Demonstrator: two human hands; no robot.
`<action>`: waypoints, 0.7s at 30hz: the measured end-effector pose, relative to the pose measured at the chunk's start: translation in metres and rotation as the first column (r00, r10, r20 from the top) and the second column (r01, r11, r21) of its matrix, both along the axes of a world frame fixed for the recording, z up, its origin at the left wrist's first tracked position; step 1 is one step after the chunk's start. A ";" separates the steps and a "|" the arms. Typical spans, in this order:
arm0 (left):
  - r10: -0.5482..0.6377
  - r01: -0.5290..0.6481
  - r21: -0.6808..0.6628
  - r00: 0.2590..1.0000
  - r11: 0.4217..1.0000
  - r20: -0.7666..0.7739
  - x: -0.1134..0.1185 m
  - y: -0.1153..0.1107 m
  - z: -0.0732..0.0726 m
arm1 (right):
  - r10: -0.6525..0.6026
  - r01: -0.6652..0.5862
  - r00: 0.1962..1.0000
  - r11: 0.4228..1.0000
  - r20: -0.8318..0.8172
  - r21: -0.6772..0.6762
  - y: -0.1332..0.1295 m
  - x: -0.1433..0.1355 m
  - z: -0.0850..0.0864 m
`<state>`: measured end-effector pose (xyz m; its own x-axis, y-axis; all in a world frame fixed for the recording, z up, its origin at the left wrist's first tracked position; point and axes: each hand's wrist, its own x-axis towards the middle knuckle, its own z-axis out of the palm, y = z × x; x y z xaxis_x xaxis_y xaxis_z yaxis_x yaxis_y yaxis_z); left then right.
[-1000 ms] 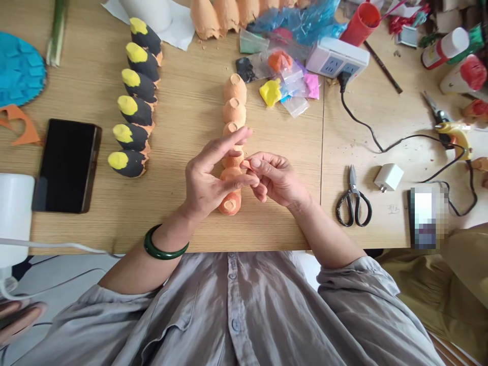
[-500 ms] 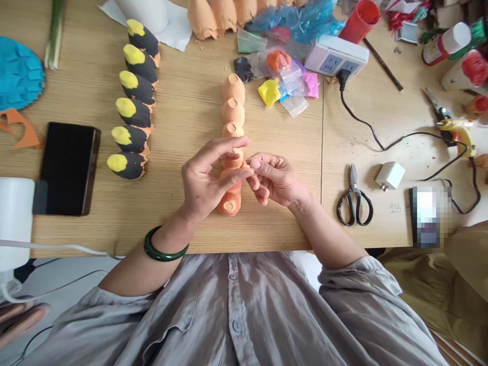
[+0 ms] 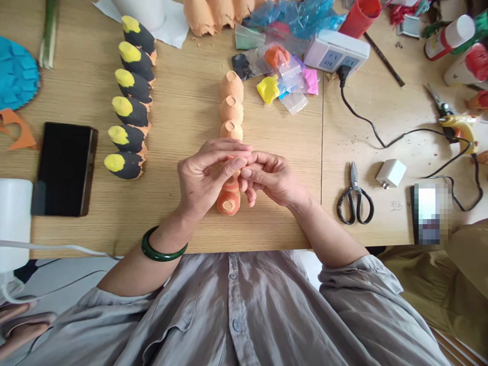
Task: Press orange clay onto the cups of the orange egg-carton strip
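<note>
My left hand (image 3: 204,180) and my right hand (image 3: 274,178) meet fingertip to fingertip above the wooden table (image 3: 183,112). Between them they pinch a small orange piece, almost wholly hidden by the fingers. A green bangle (image 3: 162,250) circles my left wrist. Under the hands runs a row of plain orange paper cones (image 3: 231,86), and the nearest cone (image 3: 229,201) shows just below the fingers. A second row of black cones with yellow tips (image 3: 129,96) lies to the left.
A black phone (image 3: 64,168) and a white mug (image 3: 13,218) lie at the left. Bags of coloured clay (image 3: 284,76) and a power strip (image 3: 337,51) are at the back. Scissors (image 3: 354,198), a white charger (image 3: 390,173) and a glue gun (image 3: 457,127) sit at the right.
My left hand's spread fingers have closed down onto my right hand's fingertips. Both hands stay over the orange cones.
</note>
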<state>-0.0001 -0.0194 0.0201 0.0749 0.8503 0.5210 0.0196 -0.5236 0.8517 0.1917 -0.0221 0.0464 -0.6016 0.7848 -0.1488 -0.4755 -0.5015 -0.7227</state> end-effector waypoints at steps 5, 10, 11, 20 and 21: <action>-0.064 0.065 -0.103 0.998 0.993 0.013 -0.002 -0.002 0.003 | -0.080 0.078 0.993 0.996 0.090 0.032 -0.003 -0.004 0.000; -0.005 0.004 -0.088 1.000 0.996 -0.003 0.001 -0.003 0.010 | -0.067 0.066 0.992 0.998 0.106 0.009 0.000 0.000 0.003; -0.002 0.001 -0.082 1.000 0.997 -0.012 0.002 -0.003 0.010 | -0.047 0.048 0.993 0.999 0.109 0.001 0.000 0.001 0.004; 0.044 -0.037 0.090 0.996 0.995 -0.077 0.002 0.002 0.001 | -0.119 0.121 0.973 0.993 0.196 0.003 -0.005 0.000 0.012; 0.043 -0.034 0.117 0.997 0.993 -0.070 0.002 0.002 0.000 | -0.133 0.135 0.969 0.991 0.210 0.003 -0.005 -0.001 0.014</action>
